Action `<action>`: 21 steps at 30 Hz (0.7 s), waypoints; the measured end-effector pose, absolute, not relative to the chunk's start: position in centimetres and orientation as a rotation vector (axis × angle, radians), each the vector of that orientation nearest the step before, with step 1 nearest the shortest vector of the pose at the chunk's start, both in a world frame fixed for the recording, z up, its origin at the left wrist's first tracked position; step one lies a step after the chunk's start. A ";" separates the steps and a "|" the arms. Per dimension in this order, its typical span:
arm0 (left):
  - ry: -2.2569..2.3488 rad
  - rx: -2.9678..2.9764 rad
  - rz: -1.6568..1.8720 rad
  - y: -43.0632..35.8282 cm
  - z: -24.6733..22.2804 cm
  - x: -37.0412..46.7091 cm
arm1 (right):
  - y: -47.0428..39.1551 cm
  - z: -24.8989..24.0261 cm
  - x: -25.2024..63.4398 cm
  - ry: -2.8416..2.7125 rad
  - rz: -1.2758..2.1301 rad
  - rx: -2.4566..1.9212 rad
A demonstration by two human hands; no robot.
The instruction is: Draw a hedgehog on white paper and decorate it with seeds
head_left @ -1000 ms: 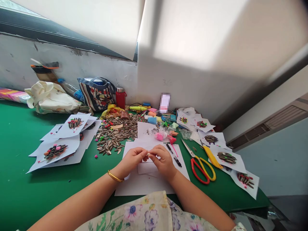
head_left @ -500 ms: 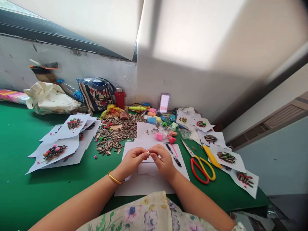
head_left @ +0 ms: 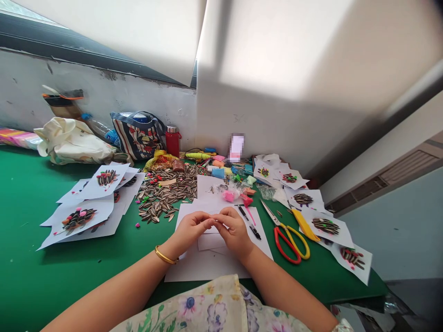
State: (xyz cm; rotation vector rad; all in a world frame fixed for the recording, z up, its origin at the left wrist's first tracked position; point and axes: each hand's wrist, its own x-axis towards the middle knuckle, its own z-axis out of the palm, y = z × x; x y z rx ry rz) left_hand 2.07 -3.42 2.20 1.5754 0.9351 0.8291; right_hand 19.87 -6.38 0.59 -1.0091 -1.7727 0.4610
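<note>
Over white paper sheets (head_left: 221, 267) on the green table, my left hand (head_left: 189, 230) and my right hand (head_left: 234, 233) meet at their fingertips. Both are closed, thumbs and forefingers pinched together; whatever is between them is hidden. A gold bangle (head_left: 165, 256) circles my left wrist. Just right of my right hand lie black pens (head_left: 249, 221) and a pink stick with a pink lump (head_left: 248, 203). Beyond the hands is a heap of striped sunflower seeds (head_left: 176, 186).
Scissors (head_left: 285, 235) and a yellow cutter (head_left: 305, 225) lie at the right. Seed-decorated papers (head_left: 326, 226) line the right edge; more papers (head_left: 78, 219) are stacked left. Bags (head_left: 138, 136) and a red bottle (head_left: 172, 142) stand along the wall.
My fingertips have closed further together, and the small white bit that showed between them is now hidden. My right fingers have shifted slightly left.
</note>
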 end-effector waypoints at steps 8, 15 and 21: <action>0.988 1.533 0.844 -3.5 2.0 2.3 | -6.4 0.4 20.0 -1.799 0.467 -0.996; 0.932 1.529 0.817 -3.6 2.2 2.2 | -6.3 0.8 20.0 -1.747 0.471 -0.997; 0.954 1.510 0.804 -3.6 2.5 2.1 | -6.4 0.8 19.9 -1.756 0.491 -0.991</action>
